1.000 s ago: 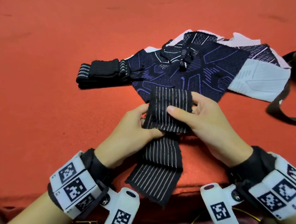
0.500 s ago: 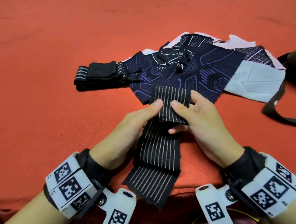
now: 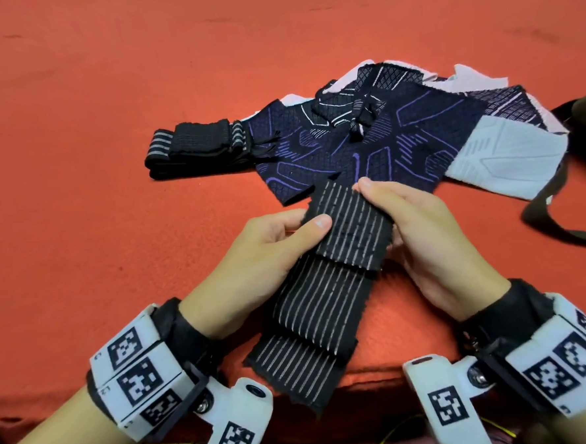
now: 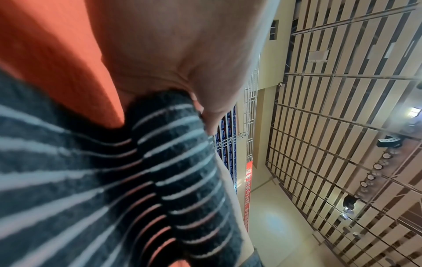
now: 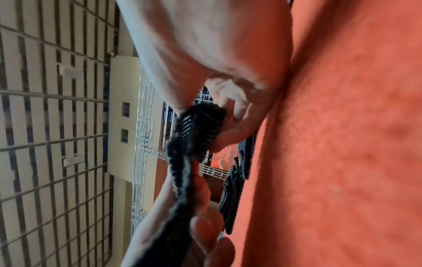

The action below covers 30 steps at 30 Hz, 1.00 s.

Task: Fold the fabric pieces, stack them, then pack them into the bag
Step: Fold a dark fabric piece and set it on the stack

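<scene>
On the red desk [image 3: 77,200], toward its near edge, the left hand [image 3: 266,254] pinched the left side of the black striped strip [image 3: 324,309], thumb on top and fingers curled beneath. The strip's folded upper section lay doubled over, while its loose tail ran toward the person and hung over the near edge. The right hand [image 3: 422,234] gripped the strip's right side, thumb at the far corner and fingers tucked under the layers.

To fold well, both hands would likely need to keep the side edges lined up, pull the layers taut and press each crease flat before turning the bundle over again.

A folded black band [image 3: 198,148] lay beyond, left of the patterned fabric pile [image 3: 382,140] toward the desk's far side. At the right edge a dark strap [image 3: 551,213] trailed off, perhaps the bag's, though that object was cut off. Both wrist views were blurred, and the fingers under the strip stayed mostly hidden.
</scene>
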### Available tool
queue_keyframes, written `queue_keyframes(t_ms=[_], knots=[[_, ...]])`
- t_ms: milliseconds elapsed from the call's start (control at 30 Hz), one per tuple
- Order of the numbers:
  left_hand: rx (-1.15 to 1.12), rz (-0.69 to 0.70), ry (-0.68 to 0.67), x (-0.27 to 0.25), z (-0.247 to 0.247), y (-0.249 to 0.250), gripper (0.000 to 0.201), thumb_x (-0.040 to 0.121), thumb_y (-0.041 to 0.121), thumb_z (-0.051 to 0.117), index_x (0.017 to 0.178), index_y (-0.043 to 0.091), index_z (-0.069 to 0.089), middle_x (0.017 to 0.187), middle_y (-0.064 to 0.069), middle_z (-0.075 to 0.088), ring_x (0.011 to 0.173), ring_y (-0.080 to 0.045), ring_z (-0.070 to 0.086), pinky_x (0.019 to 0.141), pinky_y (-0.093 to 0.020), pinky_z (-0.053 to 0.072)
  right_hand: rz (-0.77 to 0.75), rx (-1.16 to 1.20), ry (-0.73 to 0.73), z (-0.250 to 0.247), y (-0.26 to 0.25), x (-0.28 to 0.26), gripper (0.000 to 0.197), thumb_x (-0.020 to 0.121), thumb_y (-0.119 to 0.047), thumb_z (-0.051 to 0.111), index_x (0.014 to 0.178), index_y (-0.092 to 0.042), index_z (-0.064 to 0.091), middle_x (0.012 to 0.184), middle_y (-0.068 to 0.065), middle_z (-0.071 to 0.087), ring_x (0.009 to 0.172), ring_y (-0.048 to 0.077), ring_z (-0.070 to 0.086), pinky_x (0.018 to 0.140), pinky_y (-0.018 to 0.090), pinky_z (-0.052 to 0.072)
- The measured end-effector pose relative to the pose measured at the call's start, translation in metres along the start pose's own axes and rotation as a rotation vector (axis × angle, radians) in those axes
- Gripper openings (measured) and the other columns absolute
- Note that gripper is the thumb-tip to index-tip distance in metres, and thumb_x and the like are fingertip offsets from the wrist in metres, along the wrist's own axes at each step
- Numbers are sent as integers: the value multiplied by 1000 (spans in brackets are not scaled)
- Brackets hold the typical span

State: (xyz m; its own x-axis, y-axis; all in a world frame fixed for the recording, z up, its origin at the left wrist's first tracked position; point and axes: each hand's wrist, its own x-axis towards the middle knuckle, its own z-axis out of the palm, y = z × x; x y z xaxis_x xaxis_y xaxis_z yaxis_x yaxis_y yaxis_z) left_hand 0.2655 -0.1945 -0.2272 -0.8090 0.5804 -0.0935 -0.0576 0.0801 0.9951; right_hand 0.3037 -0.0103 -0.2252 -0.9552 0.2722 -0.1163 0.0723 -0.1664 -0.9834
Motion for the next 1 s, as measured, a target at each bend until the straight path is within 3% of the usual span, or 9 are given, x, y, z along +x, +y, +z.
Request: queue_keyframes(t_ms=[233,367,467,567,667,733,800,900,1000], knots=[[-15,-98,-82,-2,-1,-1,28,100,28,59,112,5,70,110,-17,74,96,-28,69,94,-46,52,-137,158,82,-9,-7,1,21,89,0,71,106,-11,67,95,3,78,73,8,71,51,16,50],[-49,-99,-99,-2,1,1,23,94,16,65,113,4,69,104,-20,75,89,-25,72,83,-35,58,-200,172,117,-8,-10,1,25,90,-1,70,113,-9,63,105,6,78,86,12,75,59,19,54],[-113,25,66,1,0,0,22,91,13,67,112,8,71,102,-17,76,88,-23,73,82,-32,59,-94,224,-10,-5,-8,-1,38,97,-24,64,129,-5,59,113,10,76,92,19,73,63,25,58],[-175,123,195,4,-5,0,23,94,11,63,116,8,69,108,-15,76,97,-27,72,95,-43,55,107,72,-311,4,-2,-8,51,90,-55,56,122,-17,69,110,11,77,93,22,73,80,35,58],[-192,108,194,4,-7,1,24,98,13,58,120,8,67,113,-15,74,106,-31,70,101,-49,52,33,-29,-337,7,5,-9,20,99,-29,60,107,-15,70,80,-6,74,63,5,65,57,21,50],[-160,86,161,2,-8,5,24,101,14,56,122,10,67,118,-18,71,102,-36,68,89,-47,51,-12,-17,-299,4,6,-7,14,100,-14,59,109,-13,69,73,-10,69,53,0,58,48,15,42],[-101,75,131,2,-8,7,25,100,10,55,121,13,68,118,-16,70,84,-27,59,69,-34,40,-54,10,-260,1,5,-5,21,98,-8,59,117,-11,69,84,-6,73,58,0,60,48,14,42],[-124,49,166,4,-9,8,29,97,0,50,114,12,71,90,-6,69,64,-15,45,53,-26,29,-133,56,-217,2,7,-4,27,96,1,58,116,-12,71,94,-2,74,63,2,62,49,16,44],[-271,-17,187,6,-10,12,30,97,14,47,111,13,73,97,-8,69,78,-28,50,64,-31,37,-200,62,-179,2,8,-2,26,92,4,61,101,-15,77,106,1,77,90,13,72,63,22,54]])
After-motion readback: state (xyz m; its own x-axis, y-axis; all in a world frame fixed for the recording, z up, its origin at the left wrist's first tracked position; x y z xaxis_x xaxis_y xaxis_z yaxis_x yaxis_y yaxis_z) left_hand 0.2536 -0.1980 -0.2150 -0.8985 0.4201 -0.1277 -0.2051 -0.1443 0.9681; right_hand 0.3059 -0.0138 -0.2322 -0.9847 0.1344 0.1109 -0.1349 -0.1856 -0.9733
